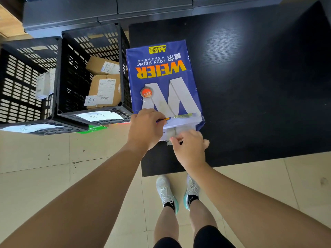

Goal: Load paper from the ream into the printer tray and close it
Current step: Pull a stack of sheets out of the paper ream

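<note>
Early stage, nothing loaded yet. Ream of copy paper (162, 81) lies flat on the black bench (250, 86), near its left edge, blue wrapper label up, torn-open end toward the person. White sheets (180, 124) show at that open end, still inside the wrapper.

Left hand (146, 128) is on the near-left corner of the ream, fingers curled shut on the torn wrapper edge there. Right hand (189, 146) is at the open end just beside it, fingertips pinched on a flap of wrapper or tape (174, 135); can't tell whether it also has any sheets.

Judgement: step in hand is opening the wrapper wider or getting a stack started out. No paper is clear of the ream.

Left to do: pull a stack, carry it to the printer, open tray, seat paper, close tray. Printer and tray aren't in view, so tray state unknown.

Off to the left on the floor: two black slotted crates (89, 72), the nearer one holding cardboard parcels (105, 86). Not part of the job.
</note>
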Motion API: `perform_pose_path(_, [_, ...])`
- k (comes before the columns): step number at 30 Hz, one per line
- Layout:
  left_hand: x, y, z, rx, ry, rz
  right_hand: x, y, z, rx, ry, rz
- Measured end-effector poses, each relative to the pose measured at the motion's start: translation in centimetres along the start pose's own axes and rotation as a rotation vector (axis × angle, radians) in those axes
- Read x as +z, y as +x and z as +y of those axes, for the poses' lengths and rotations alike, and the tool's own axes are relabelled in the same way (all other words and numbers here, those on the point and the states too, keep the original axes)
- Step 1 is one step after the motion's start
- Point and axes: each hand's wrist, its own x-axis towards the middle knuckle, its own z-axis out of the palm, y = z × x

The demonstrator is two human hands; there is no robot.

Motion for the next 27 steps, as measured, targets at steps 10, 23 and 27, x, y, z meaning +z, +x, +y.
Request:
perform_pose_path(10, [-0.5, 0.6, -0.5, 0.108, -0.095, -0.101, 0.3, 0.0, -0.6, -0.104, 0.177, 0.066])
perform_pose_path(23, [-0.4, 0.9, -0.4, 0.096, -0.152, -0.080, -1.0, 1.9, -0.6, -0.198, 0.326, -0.022])
perform_pose_path(27, [-0.4, 1.2, -0.6, 0.053, -0.171, -0.081, -1.3, 2.7, -0.7, -0.270, 0.236, -0.035])
